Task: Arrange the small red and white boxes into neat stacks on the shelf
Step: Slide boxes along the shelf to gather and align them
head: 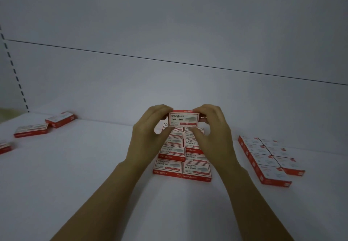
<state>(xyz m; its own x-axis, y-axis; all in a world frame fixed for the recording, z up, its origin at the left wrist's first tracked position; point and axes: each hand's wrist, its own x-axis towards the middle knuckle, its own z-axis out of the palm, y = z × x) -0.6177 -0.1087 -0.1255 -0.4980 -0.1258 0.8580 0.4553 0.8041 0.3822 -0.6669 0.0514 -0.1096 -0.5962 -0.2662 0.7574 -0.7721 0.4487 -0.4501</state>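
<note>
Red-and-white box (184,119) pinched at its ends by left hand (148,137) and right hand (212,135), held above the centre-frame stack (180,167) on the shelf (94,165). Probably squaring it for placement. Loose boxes (47,125) lie mid-left.

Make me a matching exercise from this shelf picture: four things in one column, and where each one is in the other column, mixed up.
Things:
1. held box
2. middle block
3. right block
4. loose boxes

Places:
A. scattered at the far left of the shelf
B. a flat layer at the far right
C. pinched between the left hand and the right hand
D. directly below the hands

Pairs: 1-C, 2-D, 3-B, 4-A
</note>
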